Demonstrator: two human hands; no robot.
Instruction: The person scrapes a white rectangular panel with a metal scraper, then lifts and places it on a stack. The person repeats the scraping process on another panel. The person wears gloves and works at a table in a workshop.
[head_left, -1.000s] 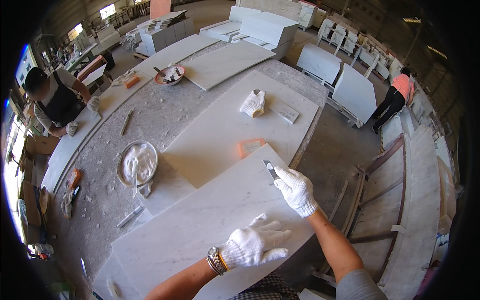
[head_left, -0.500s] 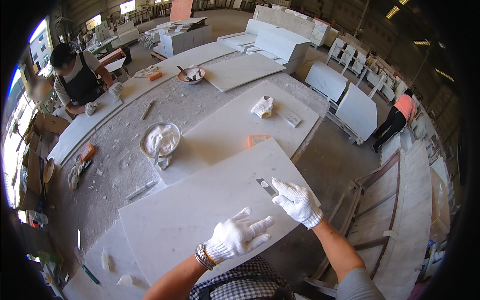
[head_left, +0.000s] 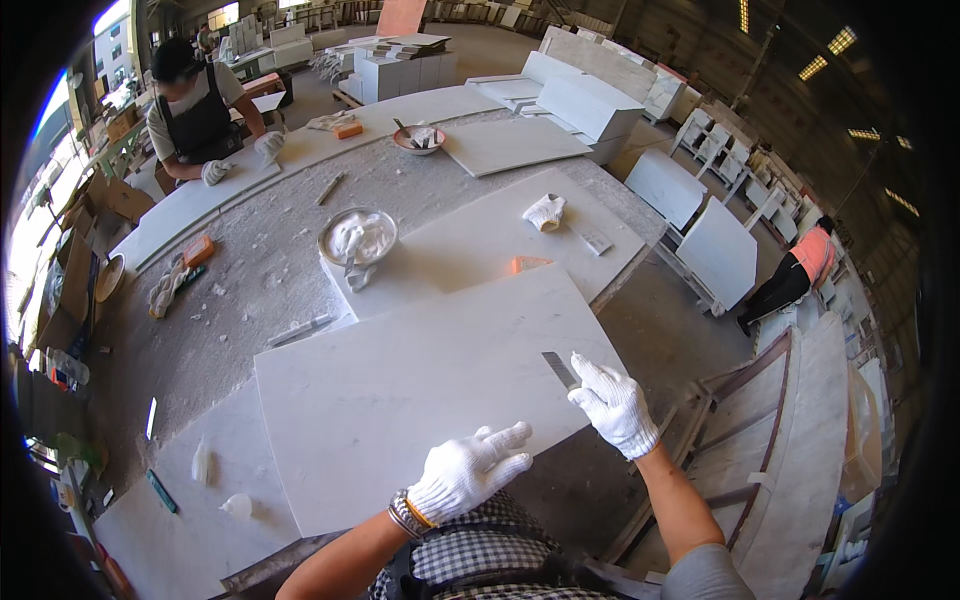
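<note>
A large white marble slab (head_left: 400,385) lies in front of me. Over its right edge, my right hand (head_left: 618,412), in a white knit glove, grips a flat scraper (head_left: 560,369) whose grey metal blade points up and to the left. My left hand (head_left: 468,472), gloved the same way, hovers over the slab's near edge. Its fingers point right, partly spread, and nothing is in them. Beyond the slab stands a bowl (head_left: 326,256) of white paste (head_left: 362,234), with a tool leaning in it.
A second slab (head_left: 470,235) carries a crumpled glove (head_left: 545,212) and an orange block (head_left: 528,265). Farther back is a red-rimmed bowl (head_left: 440,146) with tools. A person (head_left: 195,115) works at far left; another person (head_left: 800,265) bends at right. A small white bottle (head_left: 237,506) lies lower left.
The view has shifted, moving the table to the right in the picture. My left hand's fingers have drawn closer together. White paste seen on the scraper blade before no longer shows.
</note>
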